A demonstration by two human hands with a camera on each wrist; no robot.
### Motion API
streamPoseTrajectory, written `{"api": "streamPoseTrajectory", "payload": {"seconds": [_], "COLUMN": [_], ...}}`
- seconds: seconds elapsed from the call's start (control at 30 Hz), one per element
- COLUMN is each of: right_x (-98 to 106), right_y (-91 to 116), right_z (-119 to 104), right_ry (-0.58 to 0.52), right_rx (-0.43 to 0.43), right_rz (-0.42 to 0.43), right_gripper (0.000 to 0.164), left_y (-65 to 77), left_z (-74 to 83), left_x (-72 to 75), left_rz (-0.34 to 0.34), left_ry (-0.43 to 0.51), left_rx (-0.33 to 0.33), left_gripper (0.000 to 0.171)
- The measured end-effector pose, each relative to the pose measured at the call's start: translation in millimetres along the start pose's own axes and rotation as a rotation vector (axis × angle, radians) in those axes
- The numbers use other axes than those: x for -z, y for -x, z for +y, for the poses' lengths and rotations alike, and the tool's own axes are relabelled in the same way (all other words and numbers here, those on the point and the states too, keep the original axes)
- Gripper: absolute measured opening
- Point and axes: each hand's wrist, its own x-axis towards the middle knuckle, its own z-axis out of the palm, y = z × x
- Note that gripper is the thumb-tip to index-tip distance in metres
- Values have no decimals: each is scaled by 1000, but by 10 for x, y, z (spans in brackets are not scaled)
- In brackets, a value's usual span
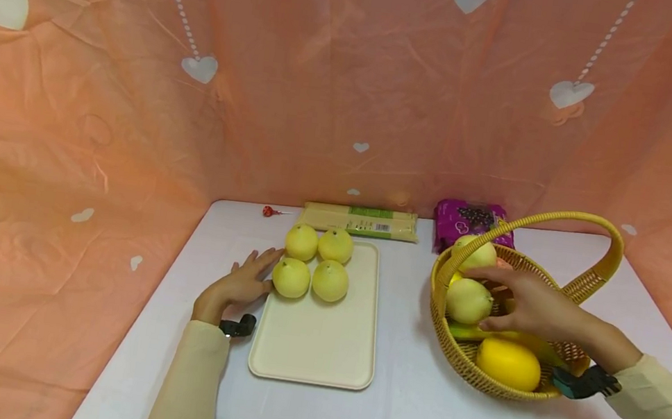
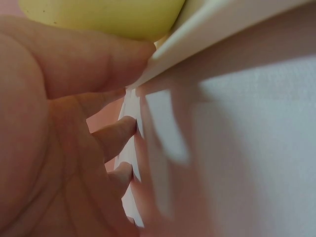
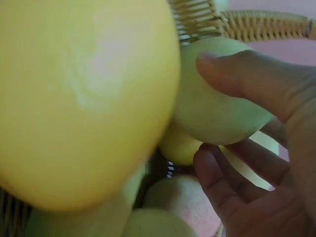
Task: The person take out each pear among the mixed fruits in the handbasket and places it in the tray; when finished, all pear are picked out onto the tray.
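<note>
My right hand (image 1: 528, 304) reaches into a wicker basket (image 1: 461, 366) and grips a round pale yellow pear (image 1: 468, 301). In the right wrist view the thumb lies on top of that pear (image 3: 217, 108) and the fingers curl below it. A second pear (image 1: 478, 253) sits behind it in the basket. My left hand (image 1: 244, 279) rests at the left edge of a cream tray (image 1: 314, 347), its fingers loosely extended. Its thumb touches the tray rim (image 2: 187, 44), right beside a pear (image 1: 291, 278). Several pears are grouped at the tray's far end.
A glossy yellow oval fruit (image 1: 508, 364) and a long greenish-yellow fruit (image 1: 465, 332) lie in the basket, under its arched handle (image 1: 580, 217). Behind stand a purple packet (image 1: 450, 225) and a flat noodle-like package (image 1: 335, 218). A red lollipop (image 1: 268, 212) lies at the back left.
</note>
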Motion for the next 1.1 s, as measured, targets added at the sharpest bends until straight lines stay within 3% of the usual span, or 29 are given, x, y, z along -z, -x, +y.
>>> {"api": "streamPoseTrajectory", "payload": {"seconds": [0.17, 0.43, 0.73, 0.9, 1.1], "right_x": [-73, -85, 33, 54, 19], "right_y": [-51, -73, 168, 366, 519], "right_z": [-40, -84, -179, -236, -392], "right_ry": [129, 135, -81, -172, -305], "right_rx": [15, 20, -30, 38, 87], "right_rz": [14, 31, 165, 237, 257], "right_gripper": [78, 75, 71, 76, 81], "left_y": [3, 18, 10, 8, 11], "left_z": [-22, -17, 0, -10, 0], "left_x": [-19, -11, -2, 3, 6], "left_rz": [10, 12, 9, 7, 4], "left_ry": [8, 7, -27, -31, -18], "left_rx": [-6, -15, -23, -24, -4], "left_gripper": [82, 82, 81, 81, 81]}}
